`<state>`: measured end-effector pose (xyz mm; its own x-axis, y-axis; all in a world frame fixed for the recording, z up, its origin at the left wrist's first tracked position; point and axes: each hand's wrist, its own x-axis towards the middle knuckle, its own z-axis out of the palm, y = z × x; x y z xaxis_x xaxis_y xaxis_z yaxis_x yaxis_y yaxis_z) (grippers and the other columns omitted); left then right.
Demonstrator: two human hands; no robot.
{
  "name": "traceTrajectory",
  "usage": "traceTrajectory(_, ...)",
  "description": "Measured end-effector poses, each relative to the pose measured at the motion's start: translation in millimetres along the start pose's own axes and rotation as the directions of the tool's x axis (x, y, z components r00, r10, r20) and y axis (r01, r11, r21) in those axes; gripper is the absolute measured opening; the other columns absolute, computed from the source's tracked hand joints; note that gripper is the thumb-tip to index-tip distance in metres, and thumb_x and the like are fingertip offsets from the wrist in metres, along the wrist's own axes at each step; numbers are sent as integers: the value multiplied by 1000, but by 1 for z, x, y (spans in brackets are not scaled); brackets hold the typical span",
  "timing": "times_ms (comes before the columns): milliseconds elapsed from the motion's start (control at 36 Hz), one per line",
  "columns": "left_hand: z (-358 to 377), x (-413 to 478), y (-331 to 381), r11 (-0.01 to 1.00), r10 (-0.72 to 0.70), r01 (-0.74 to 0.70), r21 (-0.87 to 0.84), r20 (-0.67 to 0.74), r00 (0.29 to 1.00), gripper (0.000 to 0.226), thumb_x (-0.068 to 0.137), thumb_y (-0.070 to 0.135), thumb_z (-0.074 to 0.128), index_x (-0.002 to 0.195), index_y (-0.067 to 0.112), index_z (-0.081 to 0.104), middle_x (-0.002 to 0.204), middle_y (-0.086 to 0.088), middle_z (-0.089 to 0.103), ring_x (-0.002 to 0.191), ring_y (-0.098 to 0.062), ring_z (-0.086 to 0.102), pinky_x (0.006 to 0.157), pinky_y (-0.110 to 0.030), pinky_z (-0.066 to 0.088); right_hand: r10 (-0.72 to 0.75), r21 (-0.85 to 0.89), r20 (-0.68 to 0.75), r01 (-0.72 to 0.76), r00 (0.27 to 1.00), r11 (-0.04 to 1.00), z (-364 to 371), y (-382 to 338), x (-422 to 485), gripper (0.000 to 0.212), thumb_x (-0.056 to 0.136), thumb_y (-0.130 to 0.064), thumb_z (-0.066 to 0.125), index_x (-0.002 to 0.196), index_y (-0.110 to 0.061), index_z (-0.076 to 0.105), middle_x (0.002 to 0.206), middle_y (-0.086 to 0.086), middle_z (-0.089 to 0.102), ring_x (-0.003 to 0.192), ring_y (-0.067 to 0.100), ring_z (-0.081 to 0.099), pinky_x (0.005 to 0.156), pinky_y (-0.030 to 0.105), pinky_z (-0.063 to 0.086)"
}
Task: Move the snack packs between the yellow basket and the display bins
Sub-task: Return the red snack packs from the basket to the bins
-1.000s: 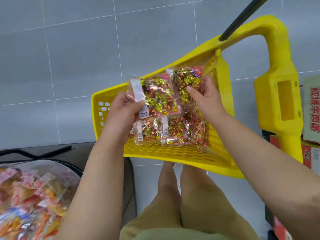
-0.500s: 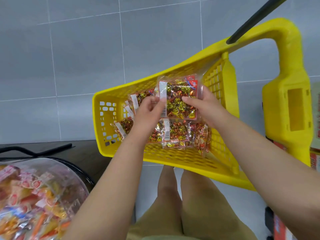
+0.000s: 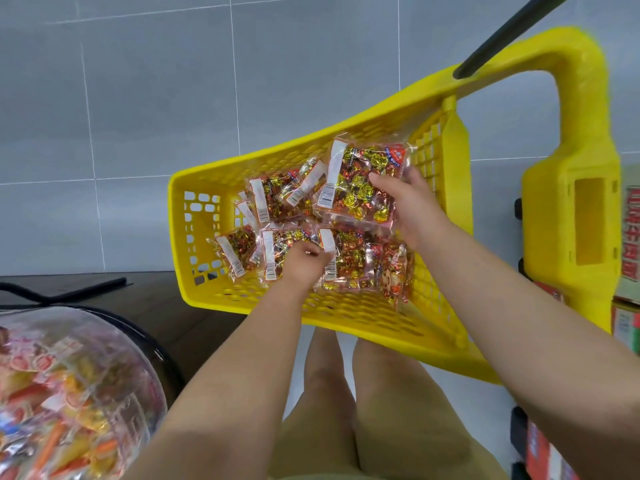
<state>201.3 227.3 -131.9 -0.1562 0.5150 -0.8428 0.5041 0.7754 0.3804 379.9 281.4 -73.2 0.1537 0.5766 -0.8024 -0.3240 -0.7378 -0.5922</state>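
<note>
A yellow basket sits on the grey floor in front of my legs, holding several clear snack packs of gold and red wrapped candies. My right hand grips one snack pack and holds it above the others near the basket's right wall. My left hand is down among the packs lying on the basket's bottom, its fingers curled on a pack with a white label. More packs lie at the back.
A round clear display bin full of red and orange snack packs stands at lower left on a dark stand. The basket's tall yellow handle rises at right, with stacked cartons behind it.
My left hand let go of the raised pack and dropped down to the packs on the basket's bottom. My right hand kept a pack, now alone near the right wall.
</note>
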Motion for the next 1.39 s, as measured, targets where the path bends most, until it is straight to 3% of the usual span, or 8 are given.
traceTrajectory(139, -21, -13, 1, 949, -67, 95, -301, 105, 992, 25, 88, 12, 67, 106, 9, 50, 62, -6, 53, 51, -16, 47, 63, -33, 44, 65, -22, 12, -65, 998, 998, -1, -2, -5, 47, 80, -31, 71, 123, -26, 53, 124, 2, 62, 109, 26, 61, 92, 49, 49)
traceTrajectory(306, -60, -60, -3, 822, -28, 106, -560, 145, 989, 13, 93, 2, 57, 83, 9, 57, 58, -1, 55, 48, -8, 50, 44, -19, 45, 68, -230, 77, -48, 995, 972, 1, -8, -30, 53, 79, -40, 70, 125, -23, 49, 126, 3, 59, 116, 28, 55, 96, 57, 44)
traceTrajectory(611, -129, -173, -53, 403, 31, -65, -913, -57, 998, 26, 97, -3, 42, 121, -7, 52, 113, -27, 58, 101, -37, 56, 97, -56, 43, 70, -356, 207, 8, 976, 935, 47, -17, -106, 67, 81, -41, 69, 138, -24, 40, 142, -3, 43, 119, 24, 48, 98, 49, 39)
traceTrajectory(833, -173, -246, -126, 93, 113, -290, -952, -279, 953, 33, 91, 4, 44, 122, 5, 57, 112, -18, 67, 94, -32, 68, 83, -51, 54, 57, -273, 445, 75, 893, 959, 128, -18, -173, 15, 89, -20, 63, 90, -32, 54, 74, -10, 73, 69, 15, 71, 48, 28, 54)
traceTrajectory(1000, -192, -288, -196, -247, -26, -400, -883, -406, 913, 31, 82, 10, 47, 88, 13, 78, 94, -10, 74, 84, -26, 72, 72, -43, 59, 77, -320, 593, 147, 802, 936, 197, 14, -231, 20, 88, -15, 64, 101, -28, 55, 82, -2, 73, 65, 16, 69, 50, 33, 55)
traceTrajectory(1083, -201, -306, -234, -265, -105, -453, -851, -442, 891, 36, 87, 14, 44, 73, 14, 78, 81, -6, 74, 73, -22, 72, 62, -39, 60, 87, -346, 687, 219, 722, 912, 231, 47, -262, 14, 89, -10, 62, 94, -22, 58, 83, 4, 72, 63, 16, 70, 47, 29, 53)
traceTrajectory(1306, -241, -353, -349, -153, -247, -567, -810, -524, 815, 17, 93, 19, 56, 109, 14, 56, 79, 3, 75, 67, -14, 72, 49, -28, 56, 171, -454, 775, 348, 608, 820, 306, 151, -335, 21, 85, -14, 67, 101, -25, 59, 92, 2, 73, 72, 18, 71, 53, 30, 55)
traceTrajectory(1389, -258, -373, -394, -127, -268, -588, -799, -543, 796, 26, 87, 19, 61, 113, 15, 58, 85, 0, 75, 72, -17, 72, 56, -32, 56, 189, -486, 781, 389, 596, 783, 329, 189, -357, 38, 83, -18, 70, 118, -21, 56, 114, 9, 68, 93, 25, 68, 75, 44, 57)
